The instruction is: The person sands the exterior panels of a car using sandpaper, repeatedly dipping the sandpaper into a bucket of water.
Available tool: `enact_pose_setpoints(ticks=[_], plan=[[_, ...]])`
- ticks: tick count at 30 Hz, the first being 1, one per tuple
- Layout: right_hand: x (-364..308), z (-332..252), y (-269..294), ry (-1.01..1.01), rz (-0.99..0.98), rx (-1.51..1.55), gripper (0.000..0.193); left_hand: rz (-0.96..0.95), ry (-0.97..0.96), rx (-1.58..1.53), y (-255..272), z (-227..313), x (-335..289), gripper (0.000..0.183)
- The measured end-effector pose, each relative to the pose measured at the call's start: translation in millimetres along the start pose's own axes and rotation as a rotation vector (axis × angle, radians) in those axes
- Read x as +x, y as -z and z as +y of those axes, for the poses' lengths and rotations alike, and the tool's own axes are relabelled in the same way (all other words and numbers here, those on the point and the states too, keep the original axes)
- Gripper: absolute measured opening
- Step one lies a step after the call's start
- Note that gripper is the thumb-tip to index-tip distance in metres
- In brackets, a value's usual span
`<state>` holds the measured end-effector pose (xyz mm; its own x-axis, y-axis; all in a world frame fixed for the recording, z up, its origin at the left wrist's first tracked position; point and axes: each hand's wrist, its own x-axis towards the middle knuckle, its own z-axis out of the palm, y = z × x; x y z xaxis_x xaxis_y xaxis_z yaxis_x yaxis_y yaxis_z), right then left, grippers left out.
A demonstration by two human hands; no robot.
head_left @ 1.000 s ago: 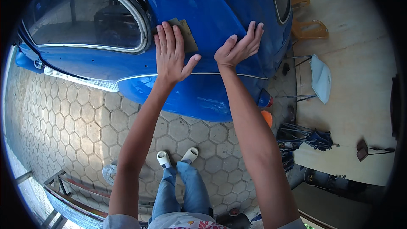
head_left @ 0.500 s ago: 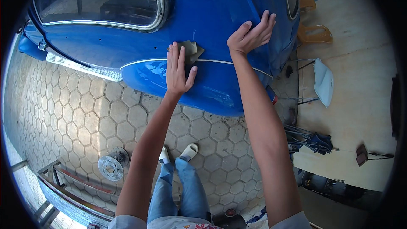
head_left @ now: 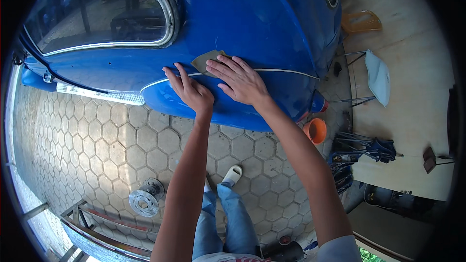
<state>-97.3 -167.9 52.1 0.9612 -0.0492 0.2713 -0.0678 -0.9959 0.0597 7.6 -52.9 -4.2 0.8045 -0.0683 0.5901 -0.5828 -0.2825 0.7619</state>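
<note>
A blue rounded car body [head_left: 228, 14] fills the top of the view, with a pale trim line [head_left: 286, 71] along the fender [head_left: 233, 111]. A folded grey-brown sheet that looks like sandpaper [head_left: 201, 62] lies against the panel just above that line. My right hand [head_left: 240, 80] is stretched flat over the sheet's right part, fingers covering some of it. Just left of and below the sheet is my left hand [head_left: 191, 90], turned partly on its side with fingers extended and nothing in it. Whether its edge touches the paint I cannot tell.
An orange bucket [head_left: 315, 131] stands by the car's right end. Folded umbrellas [head_left: 371, 148], a white chair [head_left: 377, 77] and a yellow-brown chair [head_left: 361, 22] are along the right. A metal disc [head_left: 144, 203] lies on hexagonal pavers [head_left: 160, 140], near a metal frame [head_left: 107, 221].
My left hand has come off the sheet and shifted left and down. My right hand has moved left and down from the upper panel onto the sheet. The view has shifted, revealing the orange bucket.
</note>
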Motion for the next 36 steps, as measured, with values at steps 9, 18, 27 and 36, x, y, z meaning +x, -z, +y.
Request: enact_pose_setpoints(ticks=[9, 18, 27, 36], plan=[[-64, -2, -24, -0.594, 0.094, -0.03, 0.08, -0.077, -0.018, 0.112, 1, 1, -2, 0.056], [28, 1, -13, -0.039, 0.256, -0.314, 0.082, -0.093, 0.001, 0.184, 4, -13, -3, 0.061], [-38, 23, -18, -0.175, 0.131, -0.191, 0.087, -0.09, -0.043, 0.258, 1, -11, 0, 0.064], [65, 6, 15, -0.306, 0.403, -0.404, 0.089, -0.102, -0.029, 0.257, 0, -17, -3, 0.064]])
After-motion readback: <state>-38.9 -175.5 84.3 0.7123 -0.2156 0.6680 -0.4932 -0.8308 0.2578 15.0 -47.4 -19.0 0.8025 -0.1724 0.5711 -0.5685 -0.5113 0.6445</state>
